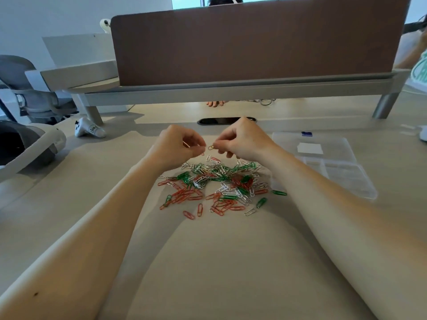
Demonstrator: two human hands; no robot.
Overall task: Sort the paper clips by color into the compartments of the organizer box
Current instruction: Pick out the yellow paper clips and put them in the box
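Step in hand, as judged: lifting one clip out of the mixed heap. The right hand (pixel 240 142) pinches a single paper clip (pixel 210 147) in its fingers (pixel 218 144). The left hand (pixel 178 144) is curled just beside that clip; whether it grips anything cannot be told. The pile of clips (pixel 219 183) lies on the surface (pixel 221 262) below the fingers. The organizer box (pixel 323 162) sits right of them. The next move calls for carrying the clip rightward to a chosen compartment.

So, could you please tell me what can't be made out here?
- Head view: the organizer box is translucent; whether its compartments hold clips is unclear.
- Curled fingers of the left hand hide what, if anything, they pinch.
- The clip in the right hand is too small for its colour.
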